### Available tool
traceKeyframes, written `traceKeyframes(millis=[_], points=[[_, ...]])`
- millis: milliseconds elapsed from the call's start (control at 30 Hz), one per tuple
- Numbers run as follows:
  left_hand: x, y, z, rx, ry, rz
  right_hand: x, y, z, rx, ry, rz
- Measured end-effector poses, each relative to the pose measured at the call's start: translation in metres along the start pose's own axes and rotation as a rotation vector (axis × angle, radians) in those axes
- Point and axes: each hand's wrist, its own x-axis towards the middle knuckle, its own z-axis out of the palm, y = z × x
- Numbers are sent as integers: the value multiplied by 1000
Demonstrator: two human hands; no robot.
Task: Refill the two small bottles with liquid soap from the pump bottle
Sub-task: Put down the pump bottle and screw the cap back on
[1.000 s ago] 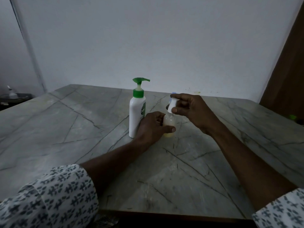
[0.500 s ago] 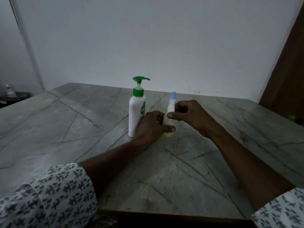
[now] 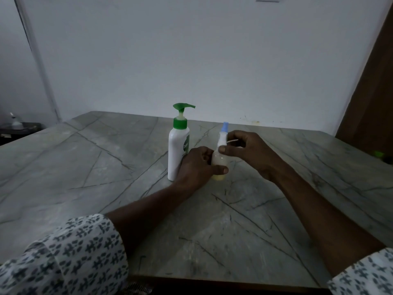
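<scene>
A white pump bottle (image 3: 178, 149) with a green pump head stands upright on the grey marble table (image 3: 106, 167). Just to its right stands one small clear bottle (image 3: 218, 161) holding yellowish liquid, with a white spray top and a blue cap (image 3: 223, 135). My left hand (image 3: 196, 167) grips the small bottle's body, thumb across its front. My right hand (image 3: 248, 152) pinches the neck of the white top between thumb and fingers. I see no second small bottle.
The table runs back to a white wall. A dark side table (image 3: 19, 129) with a small object stands at far left. A brown wooden panel (image 3: 370, 92) rises at right, with a green thing (image 3: 378, 154) beside the table's right edge.
My right hand brought the white spray top down onto the small bottle and slid lower to its neck. My left hand kept its grip on the bottle.
</scene>
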Motion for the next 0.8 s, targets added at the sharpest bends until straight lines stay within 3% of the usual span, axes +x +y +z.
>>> traceKeyframes(millis=[367,567,700,800], points=[[0,-1,0,30,13,9,-1,-1,4,-31,49,-50],[-2,3,2,92,55,33,-2,-7,17,-202,204,-94],[-2,2,1,97,38,29,-5,-7,2,21,44,-24],[-3,2,1,92,48,33,-6,-2,-2,-38,21,-57]])
